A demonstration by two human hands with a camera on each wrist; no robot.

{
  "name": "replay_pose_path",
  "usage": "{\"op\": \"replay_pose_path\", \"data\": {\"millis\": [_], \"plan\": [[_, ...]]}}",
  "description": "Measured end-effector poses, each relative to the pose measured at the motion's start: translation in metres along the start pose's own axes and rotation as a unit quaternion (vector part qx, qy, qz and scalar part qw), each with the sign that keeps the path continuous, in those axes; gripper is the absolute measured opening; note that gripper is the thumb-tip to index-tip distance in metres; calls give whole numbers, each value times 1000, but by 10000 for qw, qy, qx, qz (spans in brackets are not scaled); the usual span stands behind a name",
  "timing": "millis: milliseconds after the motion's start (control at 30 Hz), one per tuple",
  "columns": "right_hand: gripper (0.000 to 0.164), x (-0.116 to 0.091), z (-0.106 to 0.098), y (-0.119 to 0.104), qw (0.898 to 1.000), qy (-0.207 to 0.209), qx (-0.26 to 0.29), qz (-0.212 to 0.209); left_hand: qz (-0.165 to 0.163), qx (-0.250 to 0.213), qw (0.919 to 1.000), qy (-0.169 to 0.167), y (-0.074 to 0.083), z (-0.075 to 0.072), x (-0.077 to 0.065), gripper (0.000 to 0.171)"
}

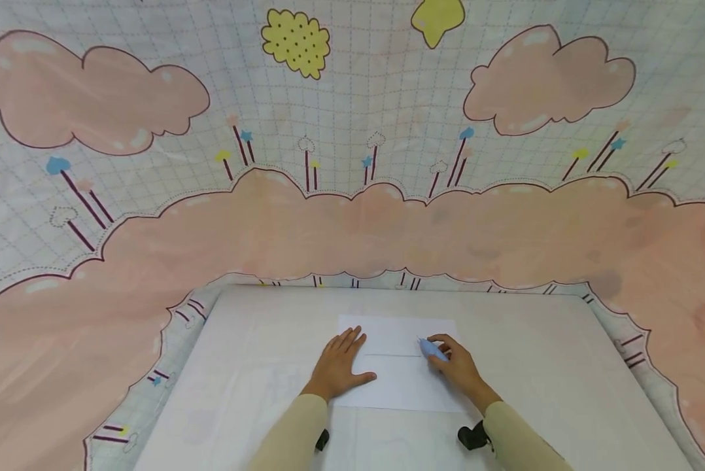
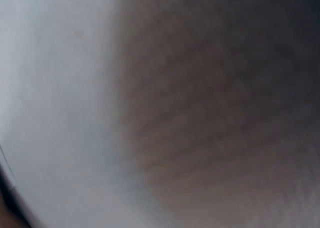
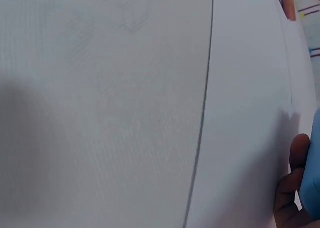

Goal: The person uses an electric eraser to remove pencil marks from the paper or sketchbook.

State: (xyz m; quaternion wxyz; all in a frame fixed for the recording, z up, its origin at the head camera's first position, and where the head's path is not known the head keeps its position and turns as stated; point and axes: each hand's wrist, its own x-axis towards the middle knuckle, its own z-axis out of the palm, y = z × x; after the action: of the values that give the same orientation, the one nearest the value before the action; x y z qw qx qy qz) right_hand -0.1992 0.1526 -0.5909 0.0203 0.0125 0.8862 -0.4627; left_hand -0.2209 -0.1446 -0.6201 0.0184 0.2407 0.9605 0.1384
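Observation:
A white sheet of paper (image 1: 396, 386) lies on the table, with a thin line running across its middle. My left hand (image 1: 339, 363) rests on the sheet's left part, fingers straight and thumb spread. In my right hand (image 1: 460, 365), thumb and fingers grip a light-blue, rounded tool (image 1: 433, 350) with a thin pointed tip, over the right part of the sheet. Its exact kind cannot be told. The right wrist view shows the blue tool (image 3: 312, 178) at the right edge, with curled fingers (image 3: 287, 193) beside it. Blurred skin fills much of the left wrist view.
The white tabletop (image 1: 258, 347) extends around the paper. Behind and beside it hangs or lies a patterned cloth (image 1: 352, 229) with pink clouds. Black wrist-worn pieces (image 1: 473, 436) show near both sleeves.

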Motion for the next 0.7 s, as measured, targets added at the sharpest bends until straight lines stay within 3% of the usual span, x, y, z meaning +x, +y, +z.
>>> {"op": "replay_pose_path", "data": {"millis": [333,700], "plan": [[42,5,-13,-1,9987,-455,227,5,83,124,9999,59,-1,1,1,95],[31,6,-20,-4,9977,-665,156,-32,42,76,9999,-117,2,-6,0,94]]}}
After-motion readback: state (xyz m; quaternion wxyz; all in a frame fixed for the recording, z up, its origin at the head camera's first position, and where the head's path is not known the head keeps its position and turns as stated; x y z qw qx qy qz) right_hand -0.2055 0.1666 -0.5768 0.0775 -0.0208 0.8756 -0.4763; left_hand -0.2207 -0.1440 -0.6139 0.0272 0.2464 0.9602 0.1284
